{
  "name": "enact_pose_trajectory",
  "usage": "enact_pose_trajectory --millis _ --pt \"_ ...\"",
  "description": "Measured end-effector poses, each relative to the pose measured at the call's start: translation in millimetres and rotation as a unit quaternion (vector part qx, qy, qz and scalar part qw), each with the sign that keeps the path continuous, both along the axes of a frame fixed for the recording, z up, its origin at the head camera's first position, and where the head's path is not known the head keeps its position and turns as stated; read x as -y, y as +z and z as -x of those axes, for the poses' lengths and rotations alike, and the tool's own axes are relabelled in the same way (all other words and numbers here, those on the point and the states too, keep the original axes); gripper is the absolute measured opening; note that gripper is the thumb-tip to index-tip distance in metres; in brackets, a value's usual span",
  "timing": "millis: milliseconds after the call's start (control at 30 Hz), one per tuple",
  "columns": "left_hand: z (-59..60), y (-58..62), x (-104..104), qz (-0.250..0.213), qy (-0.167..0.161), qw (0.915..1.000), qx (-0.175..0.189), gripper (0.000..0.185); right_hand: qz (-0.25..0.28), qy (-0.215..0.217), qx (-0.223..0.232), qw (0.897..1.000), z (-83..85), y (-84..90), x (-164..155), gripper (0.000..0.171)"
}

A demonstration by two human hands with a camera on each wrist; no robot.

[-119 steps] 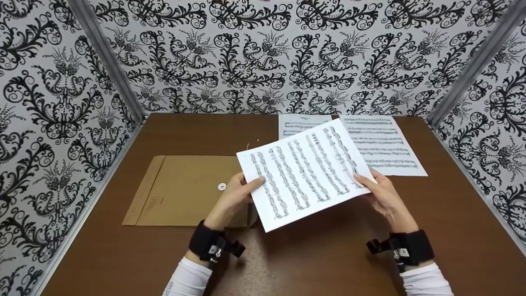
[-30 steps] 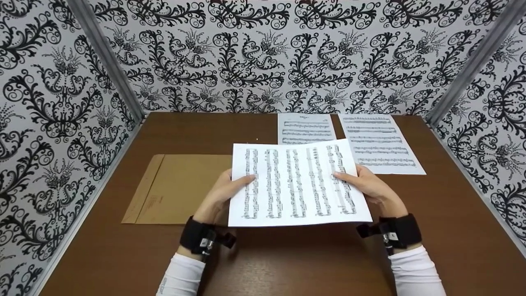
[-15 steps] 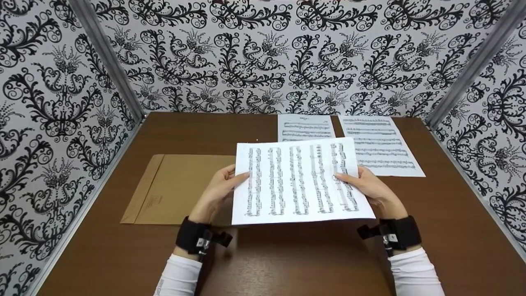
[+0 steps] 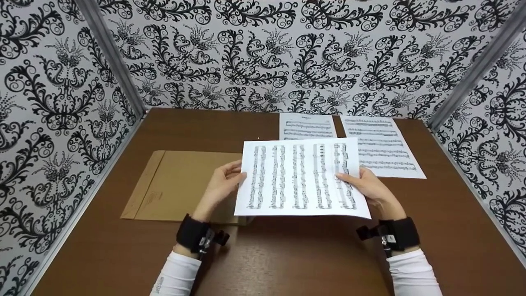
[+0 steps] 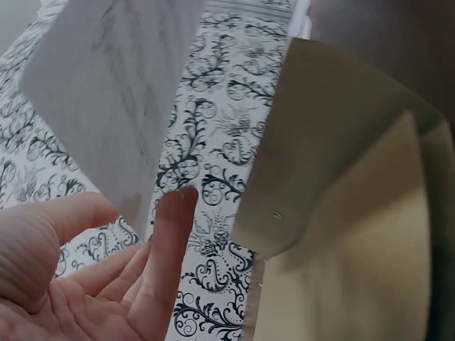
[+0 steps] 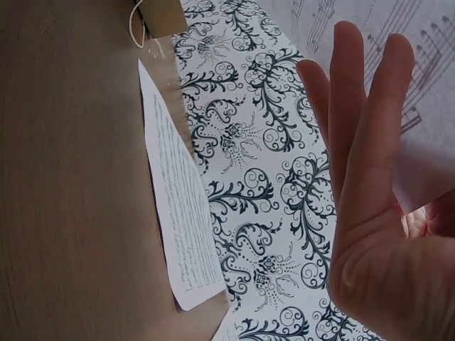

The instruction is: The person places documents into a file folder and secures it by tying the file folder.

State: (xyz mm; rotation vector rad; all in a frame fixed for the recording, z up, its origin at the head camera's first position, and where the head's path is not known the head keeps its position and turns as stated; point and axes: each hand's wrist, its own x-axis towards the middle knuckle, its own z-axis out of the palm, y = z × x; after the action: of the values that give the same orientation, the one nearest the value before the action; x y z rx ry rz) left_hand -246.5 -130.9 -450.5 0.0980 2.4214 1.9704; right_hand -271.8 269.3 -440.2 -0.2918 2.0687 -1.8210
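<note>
I hold a white sheet of printed music flat and level above the brown table. My left hand pinches its left edge, thumb on top and fingers below. My right hand pinches the right side the same way. In the left wrist view the sheet rises above my thumb and fingers. In the right wrist view my straight fingers lie under the sheet. A brown envelope lies under my left hand, with its flap raised.
Two more music sheets lie at the back of the table, one partly behind the held sheet and one to its right. Patterned walls close in the table on three sides.
Since 4 s ago the sheet has turned from tilted to square with the table edge. Over the last second it drifted slightly right, and my left thumb now sits at its very edge.
</note>
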Motion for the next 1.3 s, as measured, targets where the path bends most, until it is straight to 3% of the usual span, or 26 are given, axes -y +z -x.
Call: enact_pose_trajectory --millis 100,300,533,833,967,1167,1300 --pt "0.5 -3.3 -1 0.041 -0.004 0.9989 -0.024 0.048 0.005 -0.009 0.008 1.0 0.3 -0.7 1 0.016" --pt "2.5 -9.2 -2 0.105 -0.02 0.9937 -0.035 0.048 -0.017 -0.018 0.016 1.0 3.5 -0.3 3 0.024" --pt "7.3 -14.4 -3 0.19 -0.039 0.9795 -0.053 0.047 -0.074 0.005 -0.004 0.997 10.7 0.5 2 0.045" --pt "17.3 -19.4 -10 0.237 -0.055 0.9684 -0.053 0.037 -0.097 -0.016 -0.001 0.995 14.9 4.2 3 0.045" --pt "20.3 -21.6 -13 0.286 -0.056 0.9546 -0.062 0.03 -0.107 -0.026 0.0 0.994 16.3 5.4 3 0.044" --pt "19.8 -24.3 -18 0.374 -0.043 0.9245 -0.062 0.047 -0.114 -0.023 0.001 0.993 16.9 7.1 2 0.047" --pt "19.8 -26.9 -21 0.391 -0.048 0.9148 -0.089 0.053 -0.121 -0.022 0.001 0.992 17.5 8.1 1 0.049"
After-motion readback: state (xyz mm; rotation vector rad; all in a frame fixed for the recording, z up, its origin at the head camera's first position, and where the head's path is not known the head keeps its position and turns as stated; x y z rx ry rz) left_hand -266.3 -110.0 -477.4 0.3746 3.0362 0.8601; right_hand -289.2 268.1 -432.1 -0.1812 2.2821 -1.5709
